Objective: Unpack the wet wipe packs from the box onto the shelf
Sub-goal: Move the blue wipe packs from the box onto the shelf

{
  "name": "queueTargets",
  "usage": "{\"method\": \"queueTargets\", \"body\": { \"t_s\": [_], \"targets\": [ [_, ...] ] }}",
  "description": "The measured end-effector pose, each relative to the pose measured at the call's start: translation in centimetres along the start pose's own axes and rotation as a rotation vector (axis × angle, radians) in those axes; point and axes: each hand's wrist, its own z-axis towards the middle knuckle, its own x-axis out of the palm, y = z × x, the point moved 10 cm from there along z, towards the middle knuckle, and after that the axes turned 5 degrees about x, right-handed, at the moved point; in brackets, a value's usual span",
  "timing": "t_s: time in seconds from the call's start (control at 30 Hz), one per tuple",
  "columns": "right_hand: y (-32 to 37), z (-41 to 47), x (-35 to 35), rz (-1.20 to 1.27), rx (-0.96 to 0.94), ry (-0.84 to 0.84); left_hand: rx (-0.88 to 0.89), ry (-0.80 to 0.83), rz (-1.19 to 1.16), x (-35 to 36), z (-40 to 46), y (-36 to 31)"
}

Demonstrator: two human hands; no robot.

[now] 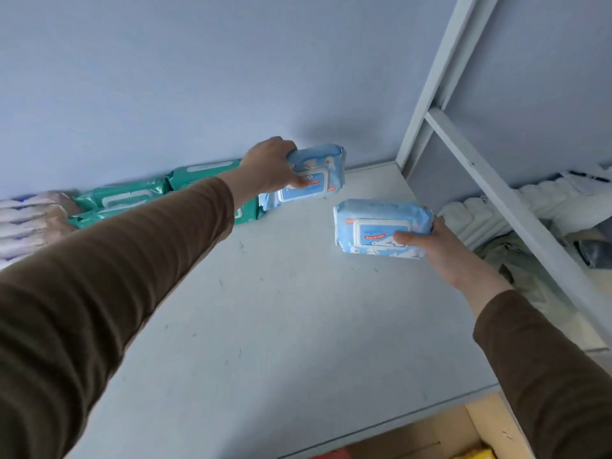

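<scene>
Reaching out over the shelf [281, 309] with both arms, I have a blue pack in each hand. My left hand [270, 168] is far out near the back wall [198, 77]; its fingers [296, 182] are wrapped shut around the left end of the far pack [313, 173], thumb on the label face, the others over the top edge. That pack stands tilted up on its long edge, just at the wall, its lower left corner touching or overlapping the green packs [132, 197]; I cannot tell whether its bottom edge rests on the shelf. The green packs lie in a row along the wall to the left, and further left sits a stack of pale pink packs [29, 223].

My right hand [437, 250] grips the near pack [381, 226] from its right end, thumb across the white lid flap, the other fingers hidden behind it. This pack is nearer to me and to the right of the first, well apart from it, label facing me; whether it touches the shelf I cannot tell.

A grey upright [430, 77] and slanted brace [496, 180] stand at the right, with white rolls [496, 207] beyond. Part of the box [480, 422] shows below the shelf's front edge.
</scene>
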Motion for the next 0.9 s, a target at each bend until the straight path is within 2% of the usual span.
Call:
{"method": "queueTargets", "body": {
  "t_s": [0.13,0.27,0.37,0.53,0.9],
  "targets": [
    [0.4,2.7,3.7,0.016,0.012,0.164,-0.014,0.024,-0.01,1.5,2.9,0.5],
    [1.0,6.3,6.4,-0.036,0.054,0.188,-0.036,0.052,-0.008,3.1,4.1,2.0],
    [1.5,8.6,7.8,-0.084,0.061,0.181,-0.043,0.013,-0.025,2.1,4.2,3.6],
    [2.1,11.0,8.9,-0.06,0.007,0.106,0.039,0.033,0.088,1.6,4.2,3.6],
    [3.1,13.0,10.0,-0.178,-0.094,-0.049,0.048,-0.041,0.166,1.8,4.2,3.6]
  ]
}}
